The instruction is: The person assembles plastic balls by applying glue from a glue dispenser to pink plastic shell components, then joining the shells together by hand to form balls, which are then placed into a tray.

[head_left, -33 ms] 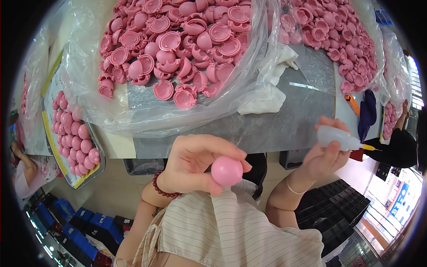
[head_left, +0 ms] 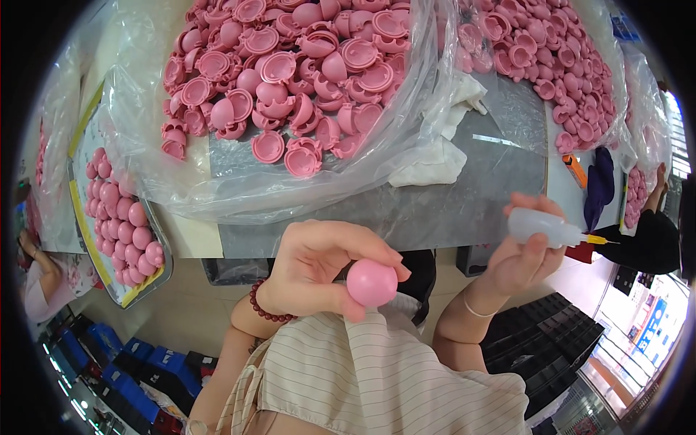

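Between the thumb and fingertips of my left hand (head_left: 319, 264) is a round pink ball (head_left: 372, 283), held just off the table's near edge. My right hand (head_left: 525, 254) is raised to the right, its fingers closed around a translucent white squeeze bottle (head_left: 540, 226). The bottle lies sideways, and its yellow needle tip (head_left: 596, 239) points right, away from the ball. Past my hands, a big heap of pink hollow half shells (head_left: 279, 69) lies on clear plastic sheeting.
A tray (head_left: 168, 272) of pink balls stands at left. A second heap of pink shells (head_left: 573, 80) is at far right. White cloth (head_left: 433, 163), an orange box (head_left: 574, 171) and a dark purple cloth (head_left: 599, 185) lie on the grey table (head_left: 500, 196). Other people's arms show at both sides.
My right hand has shifted slightly left with the squeeze bottle. The ball in my left hand has moved very slightly right.
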Tool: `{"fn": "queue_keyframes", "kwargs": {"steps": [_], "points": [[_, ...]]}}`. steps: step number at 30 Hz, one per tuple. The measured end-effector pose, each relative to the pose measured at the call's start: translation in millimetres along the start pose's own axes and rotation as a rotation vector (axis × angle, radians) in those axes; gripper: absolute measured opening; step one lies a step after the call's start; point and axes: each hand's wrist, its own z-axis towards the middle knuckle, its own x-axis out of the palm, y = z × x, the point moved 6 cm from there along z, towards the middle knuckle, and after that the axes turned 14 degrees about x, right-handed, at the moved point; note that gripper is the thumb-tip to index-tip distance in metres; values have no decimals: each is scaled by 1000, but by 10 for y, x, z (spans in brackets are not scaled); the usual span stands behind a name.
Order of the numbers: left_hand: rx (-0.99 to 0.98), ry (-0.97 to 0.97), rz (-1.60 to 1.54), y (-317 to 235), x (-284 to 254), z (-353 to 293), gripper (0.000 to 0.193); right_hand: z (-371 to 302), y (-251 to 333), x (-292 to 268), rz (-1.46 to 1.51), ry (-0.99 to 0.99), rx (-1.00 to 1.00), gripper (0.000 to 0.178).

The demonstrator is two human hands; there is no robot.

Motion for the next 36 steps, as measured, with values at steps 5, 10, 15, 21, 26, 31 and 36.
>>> {"fn": "queue_keyframes", "kwargs": {"steps": [5, 10, 15, 21, 26, 31, 36], "points": [[-9, -37, 26, -59, -37, -41, 46, -143, -24, 199, 80, 178, 96, 42], [5, 53, -148, -81, -90, -91, 46, -122, -16, 193, 101, 176, 85, 44], [15, 89, -188, -82, -70, -75, 43, -120, 12, 231, 96, 187, 71, 43], [49, -1, -234, -66, -51, -43, 37, -126, 33, 248, 153, 227, 79, 41], [76, 105, -111, -83, -13, -35, 37, -144, 39, 260, 141, 215, 78, 41], [284, 198, 233, -152, -24, -13, 35, -140, 38, 257, 148, 221, 78, 40], [423, 280, 486, -251, 30, -7, 36, -147, 40, 258, 155, 225, 72, 40]]}}
